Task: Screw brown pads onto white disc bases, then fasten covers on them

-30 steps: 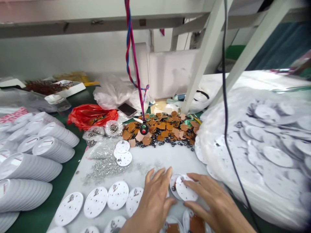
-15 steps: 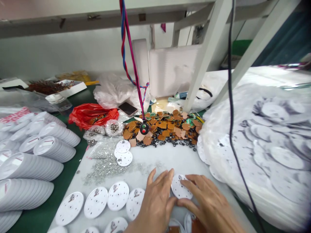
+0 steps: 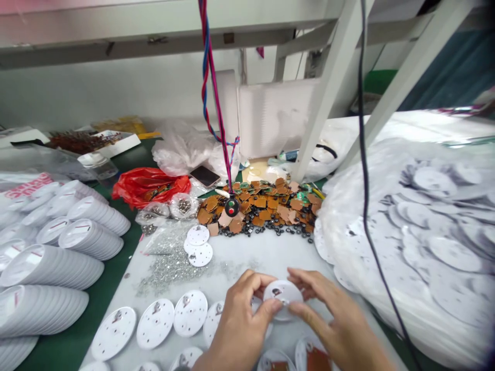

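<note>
The left hand (image 3: 243,324) and right hand (image 3: 332,322) grip a white perforated disc (image 3: 283,292) between their fingers, holding it over the near part of the desk (image 3: 266,255), just beyond a row of matching discs (image 3: 189,313). Farther off lies a heap of brown squares (image 3: 251,208) and dark beads (image 3: 270,230) — and at right, a bulging plastic bag of discs (image 3: 406,288).

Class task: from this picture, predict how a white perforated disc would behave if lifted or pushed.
Probably stiff and light: the white disc looks flat, held only at its rim by the left hand and right hand. Lying flat, it would likely slide rather than roll when pushed. The leaning stacks of discs look apt to slump.
</note>
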The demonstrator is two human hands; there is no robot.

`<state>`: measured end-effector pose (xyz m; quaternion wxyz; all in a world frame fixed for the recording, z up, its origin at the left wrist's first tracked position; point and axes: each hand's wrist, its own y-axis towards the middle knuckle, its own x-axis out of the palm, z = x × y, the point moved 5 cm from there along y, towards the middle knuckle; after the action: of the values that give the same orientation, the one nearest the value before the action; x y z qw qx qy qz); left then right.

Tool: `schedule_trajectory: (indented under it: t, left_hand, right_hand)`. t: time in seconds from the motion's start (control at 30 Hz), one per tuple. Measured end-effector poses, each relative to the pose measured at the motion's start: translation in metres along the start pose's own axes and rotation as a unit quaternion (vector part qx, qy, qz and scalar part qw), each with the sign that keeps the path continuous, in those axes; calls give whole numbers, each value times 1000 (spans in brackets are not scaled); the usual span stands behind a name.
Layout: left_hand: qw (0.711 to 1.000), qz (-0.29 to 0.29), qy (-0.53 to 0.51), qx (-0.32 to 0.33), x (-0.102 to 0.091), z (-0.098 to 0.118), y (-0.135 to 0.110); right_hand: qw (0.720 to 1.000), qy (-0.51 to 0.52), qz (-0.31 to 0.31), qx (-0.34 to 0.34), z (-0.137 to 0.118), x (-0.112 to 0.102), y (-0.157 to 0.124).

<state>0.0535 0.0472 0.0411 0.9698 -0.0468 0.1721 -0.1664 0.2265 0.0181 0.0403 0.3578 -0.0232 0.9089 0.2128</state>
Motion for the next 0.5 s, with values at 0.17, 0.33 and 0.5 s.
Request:
schedule_trajectory:
  t: [0.17,0.33,0.5]
  left_hand:
    - [999,-2,-2,45,-1,2,-6]
    - [997,64,14,38,0,0,-1]
    - [996,90,-6,26,7,-2,3]
  right_hand:
    - [985,130,-66,95,1,5,13]
    - [979,153,-67,117,0,17,2]
    - [981,112,-39,156,3,31,-6]
